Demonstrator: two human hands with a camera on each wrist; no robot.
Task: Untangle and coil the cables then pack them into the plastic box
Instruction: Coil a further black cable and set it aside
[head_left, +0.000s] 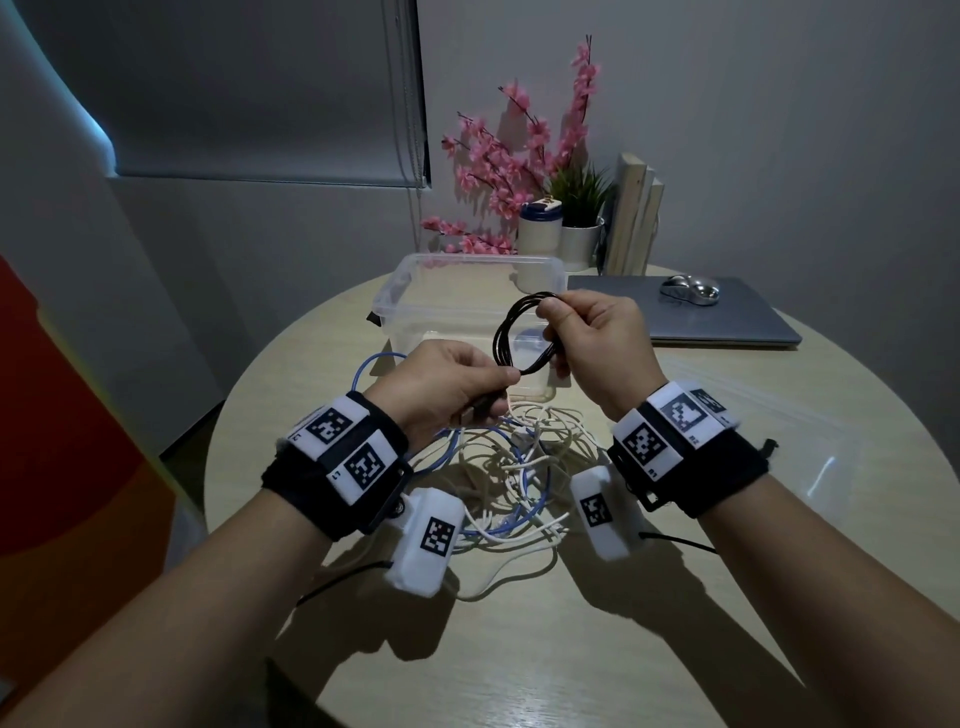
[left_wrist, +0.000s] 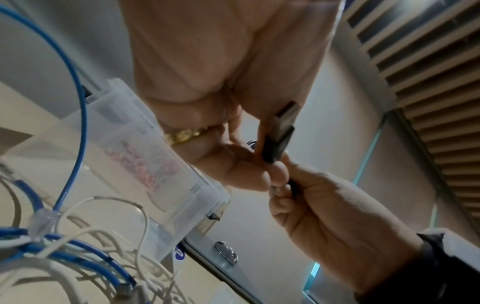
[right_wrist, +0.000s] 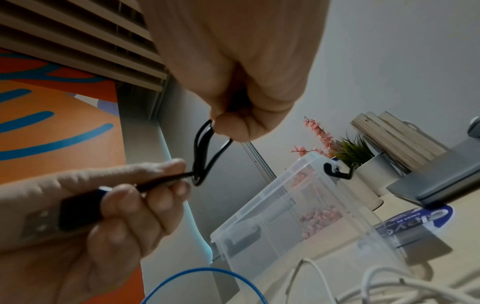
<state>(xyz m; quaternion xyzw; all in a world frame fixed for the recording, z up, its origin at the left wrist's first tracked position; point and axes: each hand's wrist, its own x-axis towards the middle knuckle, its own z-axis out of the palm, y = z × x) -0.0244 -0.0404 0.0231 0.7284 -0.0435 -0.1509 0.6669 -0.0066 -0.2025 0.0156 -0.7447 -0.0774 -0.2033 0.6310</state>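
A black cable (head_left: 511, 335) is wound into a small coil held up over the table between both hands. My right hand (head_left: 589, 332) pinches the top of the coil (right_wrist: 201, 142). My left hand (head_left: 452, 384) pinches the coil's lower end and grips the cable's black USB plug (left_wrist: 280, 131) (right_wrist: 78, 214). Behind the hands stands the clear plastic box (head_left: 400, 291), open and without a lid. A tangle of white cables (head_left: 540, 467) and a blue cable (head_left: 374, 364) lies on the round table (head_left: 675, 597) under my wrists.
A clear lid (head_left: 779, 431) lies flat to the right. A closed grey laptop (head_left: 727, 322) with a silver mouse (head_left: 690, 291) sits at the back right. Pink flowers (head_left: 519, 166), a white cup (head_left: 540, 228), a potted plant (head_left: 582, 208) and books (head_left: 631, 218) stand behind the box.
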